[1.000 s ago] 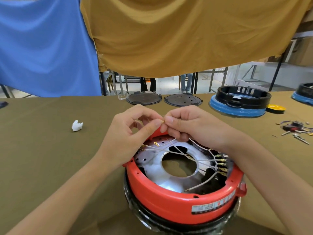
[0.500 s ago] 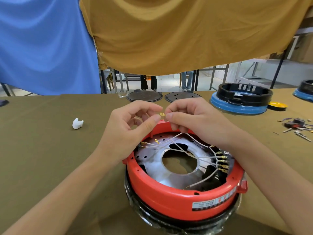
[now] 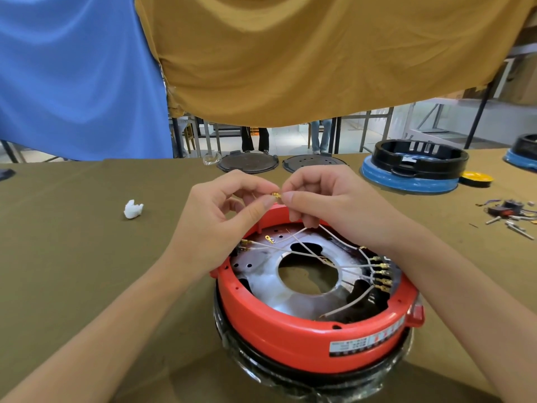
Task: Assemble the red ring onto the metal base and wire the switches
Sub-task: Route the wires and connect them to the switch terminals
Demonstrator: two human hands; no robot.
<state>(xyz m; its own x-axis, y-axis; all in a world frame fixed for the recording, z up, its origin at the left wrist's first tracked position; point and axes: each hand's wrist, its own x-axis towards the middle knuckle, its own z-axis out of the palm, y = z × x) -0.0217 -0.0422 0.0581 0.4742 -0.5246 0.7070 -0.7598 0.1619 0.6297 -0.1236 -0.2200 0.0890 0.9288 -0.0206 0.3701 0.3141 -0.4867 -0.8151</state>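
Note:
The red ring (image 3: 305, 338) sits on the metal base (image 3: 290, 301), which rests on a black rim at the table's near edge. White wires (image 3: 308, 251) with brass terminals cross the base's open middle and run to a row of switch terminals (image 3: 380, 274) on the right inside wall. Above the ring's far edge, my left hand (image 3: 215, 225) and my right hand (image 3: 328, 199) meet fingertip to fingertip, pinching a small brass terminal (image 3: 276, 195) on a white wire between them.
A crumpled white scrap (image 3: 133, 209) lies to the left. Two dark round plates (image 3: 248, 163) lie at the table's far edge. A black ring on a blue base (image 3: 412, 170), a yellow disc (image 3: 476, 178) and loose switches and screws (image 3: 511, 213) sit at the right.
Both hands have lifted slightly from the ring's far edge, and the brass terminal now shows between the fingertips. The view has shifted a little.

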